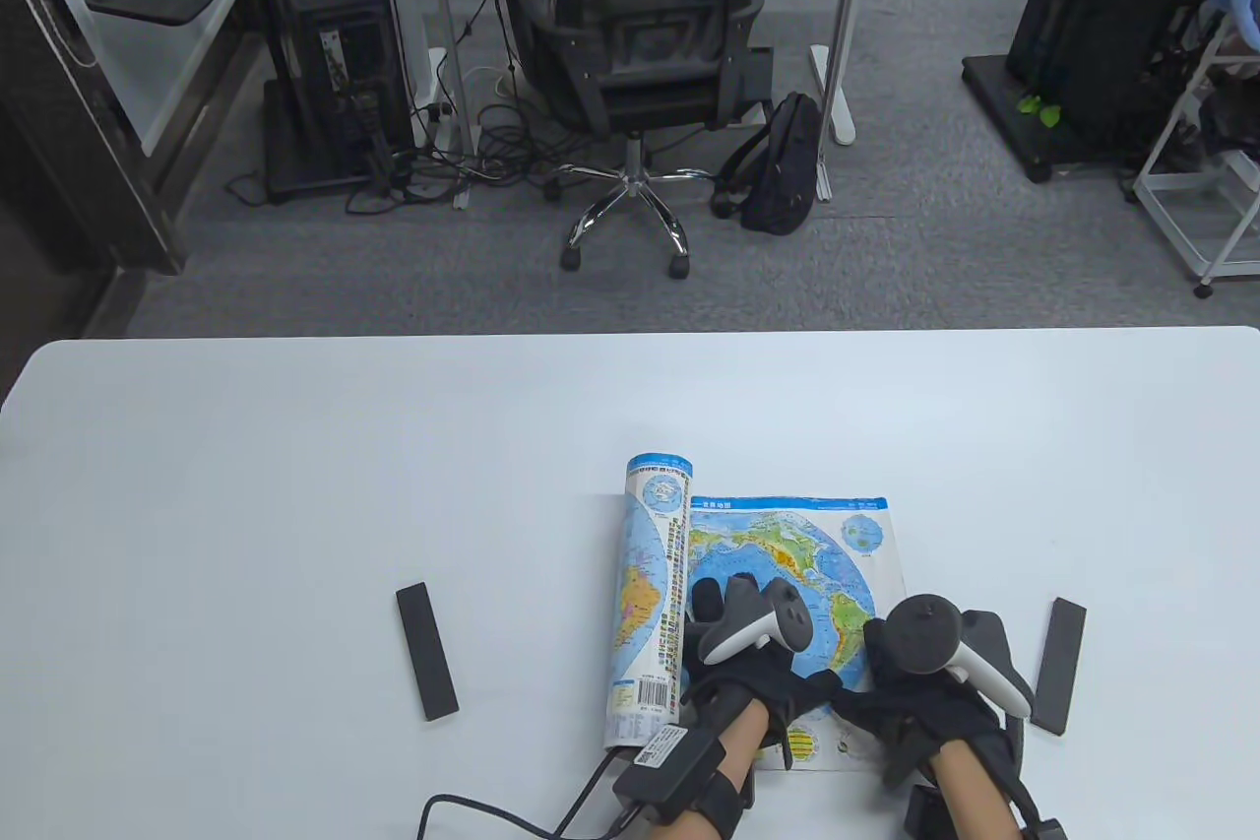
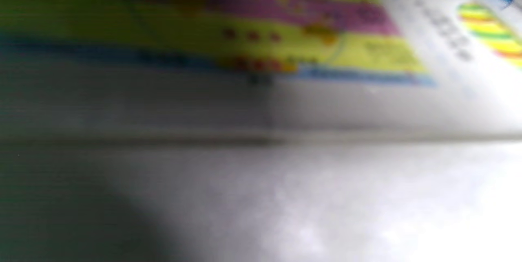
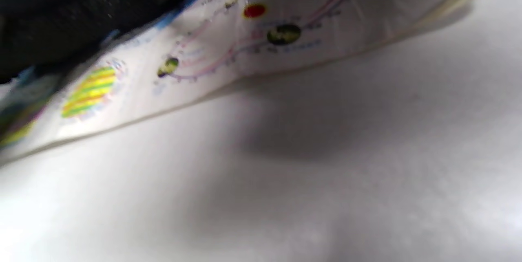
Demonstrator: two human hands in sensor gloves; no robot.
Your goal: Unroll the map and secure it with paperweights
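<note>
A colourful world map (image 1: 787,545) lies partly unrolled on the white table (image 1: 295,446). Its rolled part (image 1: 648,584) lies along the left side of the flat sheet. My left hand (image 1: 733,628) rests flat on the sheet next to the roll. My right hand (image 1: 911,673) presses on the sheet's right edge near the front. Two black bar paperweights lie on the table: one (image 1: 426,650) left of the roll, one (image 1: 1059,665) right of my right hand. The left wrist view shows the map's blurred front edge (image 2: 326,50); the right wrist view shows the map margin (image 3: 253,42) and a dark glove (image 3: 81,5).
The table's far edge (image 1: 630,335) runs across the middle of the table view. Beyond it stand an office chair (image 1: 640,52), a backpack (image 1: 783,165) and computer carts on grey carpet.
</note>
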